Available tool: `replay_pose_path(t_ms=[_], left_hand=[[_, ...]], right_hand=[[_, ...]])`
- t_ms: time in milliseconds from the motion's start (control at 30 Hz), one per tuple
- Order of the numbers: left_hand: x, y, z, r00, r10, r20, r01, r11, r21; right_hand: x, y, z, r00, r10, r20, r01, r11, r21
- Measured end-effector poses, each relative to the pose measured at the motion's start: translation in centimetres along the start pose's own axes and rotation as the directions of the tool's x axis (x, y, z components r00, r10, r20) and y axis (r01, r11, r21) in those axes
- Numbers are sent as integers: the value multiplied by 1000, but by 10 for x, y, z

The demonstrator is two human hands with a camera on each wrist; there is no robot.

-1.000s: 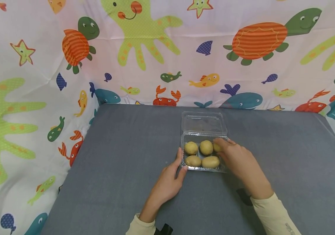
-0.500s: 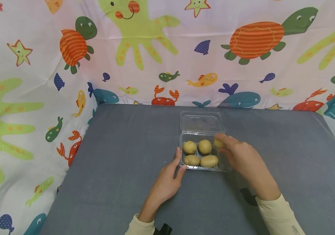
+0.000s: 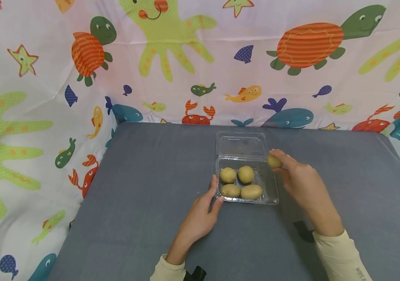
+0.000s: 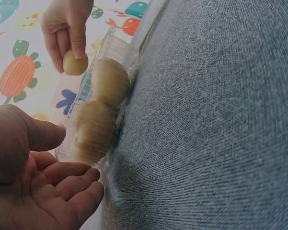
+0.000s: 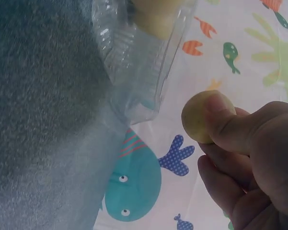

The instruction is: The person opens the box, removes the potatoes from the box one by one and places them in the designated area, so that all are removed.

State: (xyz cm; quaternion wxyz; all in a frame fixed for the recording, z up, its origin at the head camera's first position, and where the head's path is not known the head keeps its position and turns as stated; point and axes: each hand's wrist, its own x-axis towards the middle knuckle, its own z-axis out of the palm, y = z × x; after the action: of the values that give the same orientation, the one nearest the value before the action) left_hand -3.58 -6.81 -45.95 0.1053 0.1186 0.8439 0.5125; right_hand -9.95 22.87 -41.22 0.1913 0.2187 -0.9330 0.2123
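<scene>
Between the thumb and fingers of my right hand (image 3: 303,187) is a small round potato (image 3: 273,161), pinched beyond the right side of a clear plastic container (image 3: 269,189). The right wrist view shows this potato (image 5: 195,120) apart from the container's wall. Several more potatoes sit inside, two round ones at the back and two longer ones at the front, such as this long potato (image 3: 251,192). My left hand (image 3: 200,218) lies at the container's left side, its index finger straight along the wall and its thumb at the front corner. In the left wrist view its fingers are loosely bent.
The container's hinged lid (image 3: 240,145) lies folded back toward the rear of the grey cloth-covered table (image 3: 158,171). Behind and to the left hangs a white curtain (image 3: 172,105) printed with sea animals. Inside the container, the right-hand part shows bare plastic.
My right hand has lifted a potato out of the container's back right and carried it right and slightly backward past the wall. The left hand has stayed at the left side.
</scene>
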Motion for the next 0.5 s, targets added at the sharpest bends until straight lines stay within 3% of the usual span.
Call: replay_pose_path(t_ms=[500], left_hand=[[0,1,0,1000,-9,0,9,1000,6]], right_hand=[[-2,15,-3,994,99,-49,-99,995,4]])
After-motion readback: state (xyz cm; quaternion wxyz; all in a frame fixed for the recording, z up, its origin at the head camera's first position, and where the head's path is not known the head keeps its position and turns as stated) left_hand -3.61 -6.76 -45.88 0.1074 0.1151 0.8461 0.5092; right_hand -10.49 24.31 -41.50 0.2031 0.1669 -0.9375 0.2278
